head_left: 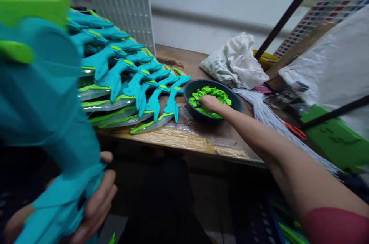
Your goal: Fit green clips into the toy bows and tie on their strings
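Close to the camera on the left, a large teal plastic piece with bright green parts (pixel 57 94) stands upright, somewhat blurred. My left hand (pixel 96 201) is wrapped round its lower, handle-like end. Further off, my right hand (pixel 210 103) reaches into a dark round bowl (pixel 235 96), its fingers curled down among small green plastic pieces (pixel 215 92). Whatever lies between those fingertips is hidden. Left of the bowl, similar teal and green pieces with clear plastic parts (pixel 171 103) are stacked in overlapping rows on the table.
Behind the bowl sits a white plastic sack (pixel 236 59). A bundle of pale strands (pixel 268 117) trails along the right side, beside orange-handled scissors (pixel 295 131) and a green box-like object (pixel 331 136). Dark bars cross at right. The wooden table edge (pixel 184 144) runs in front.
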`<state>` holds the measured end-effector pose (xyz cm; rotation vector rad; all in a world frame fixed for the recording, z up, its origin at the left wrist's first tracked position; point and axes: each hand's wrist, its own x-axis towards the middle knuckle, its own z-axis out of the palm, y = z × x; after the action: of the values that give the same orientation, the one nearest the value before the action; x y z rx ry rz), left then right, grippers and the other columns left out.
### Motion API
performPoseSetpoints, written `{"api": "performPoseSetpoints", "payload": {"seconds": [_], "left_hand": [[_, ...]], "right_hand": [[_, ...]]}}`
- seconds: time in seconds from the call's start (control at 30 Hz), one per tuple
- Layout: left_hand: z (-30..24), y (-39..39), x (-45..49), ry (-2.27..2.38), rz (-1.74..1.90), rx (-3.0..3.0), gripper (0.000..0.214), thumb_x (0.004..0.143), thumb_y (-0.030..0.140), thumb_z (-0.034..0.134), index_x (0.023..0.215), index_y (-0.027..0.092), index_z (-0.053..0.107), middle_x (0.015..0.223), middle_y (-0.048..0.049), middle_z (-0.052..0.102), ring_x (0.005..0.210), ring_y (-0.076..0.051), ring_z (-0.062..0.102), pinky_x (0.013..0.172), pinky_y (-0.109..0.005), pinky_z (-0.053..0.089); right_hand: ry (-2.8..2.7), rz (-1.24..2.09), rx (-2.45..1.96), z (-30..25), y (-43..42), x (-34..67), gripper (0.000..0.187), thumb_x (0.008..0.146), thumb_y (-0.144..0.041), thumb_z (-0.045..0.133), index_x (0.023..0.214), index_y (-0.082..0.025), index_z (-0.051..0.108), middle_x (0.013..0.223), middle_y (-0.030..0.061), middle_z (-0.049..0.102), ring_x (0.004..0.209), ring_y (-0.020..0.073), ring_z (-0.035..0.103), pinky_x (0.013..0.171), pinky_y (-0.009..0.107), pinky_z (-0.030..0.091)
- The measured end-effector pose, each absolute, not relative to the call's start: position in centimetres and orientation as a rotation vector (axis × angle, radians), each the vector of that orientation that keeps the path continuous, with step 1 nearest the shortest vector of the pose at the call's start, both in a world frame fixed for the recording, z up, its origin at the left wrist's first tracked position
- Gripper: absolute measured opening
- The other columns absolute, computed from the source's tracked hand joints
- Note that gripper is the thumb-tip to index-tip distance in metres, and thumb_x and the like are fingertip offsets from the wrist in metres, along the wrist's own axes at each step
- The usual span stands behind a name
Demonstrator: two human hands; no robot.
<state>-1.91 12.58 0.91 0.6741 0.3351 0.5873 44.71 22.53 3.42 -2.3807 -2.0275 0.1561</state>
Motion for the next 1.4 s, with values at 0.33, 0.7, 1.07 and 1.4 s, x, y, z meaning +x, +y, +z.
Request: {"api": "performPoseSetpoints", "payload": {"seconds": [0.33,0.7,1.07,1.4], "left_hand": [[4.8,10.2,0.1,0.239,0.495,0.470,0.033,0.098,0.023,0.052,0.124,0.016,0.070,0.085,-0.0068,0.064,0.050,-0.009,0.060,0.038,-0.016,0.052],[-1.9,3.6,0.2,0.186,-0.156,0.224,0.043,0.096,0.047,0.047,0.115,0.018,0.072,0.069,-0.0052,0.059,0.039,-0.013,0.051,0.029,-0.020,0.041],[-8.4,-4.7,1.3,0.271,-0.591,0.182,0.054,0.081,0.061,0.048,0.074,0.014,0.073,0.056,-0.0088,0.053,0.032,-0.016,0.037,0.023,-0.027,0.027],[-8.2,-4.4,1.9,0.213,-0.597,0.293,0.064,0.085,0.061,0.037,0.067,0.013,0.075,0.050,-0.0112,0.051,0.031,-0.018,0.038,0.022,-0.027,0.025]], "right_hand": [[-1.725,0.183,-1.814,5.2,18.5,41.8,0.023,0.089,-0.036,0.069,0.095,-0.014,0.067,0.084,0.0081,0.070,0.077,0.0180,0.065,0.072,0.031,0.052],[-1.914,0.909,-1.071,6.1,-5.6,25.2,0.023,0.097,-0.009,0.057,0.113,-0.023,0.068,0.101,0.0029,0.059,0.088,0.0107,0.061,0.075,0.021,0.050],[-2.016,1.158,-1.124,2.2,-11.6,22.7,0.007,0.100,-0.016,0.058,0.103,-0.017,0.065,0.096,0.0051,0.065,0.086,0.0133,0.062,0.073,0.024,0.051],[-2.204,1.044,-1.189,2.0,-11.4,21.8,0.014,0.100,-0.013,0.057,0.107,-0.013,0.069,0.097,0.0072,0.062,0.080,0.0127,0.060,0.066,0.025,0.048]]}}
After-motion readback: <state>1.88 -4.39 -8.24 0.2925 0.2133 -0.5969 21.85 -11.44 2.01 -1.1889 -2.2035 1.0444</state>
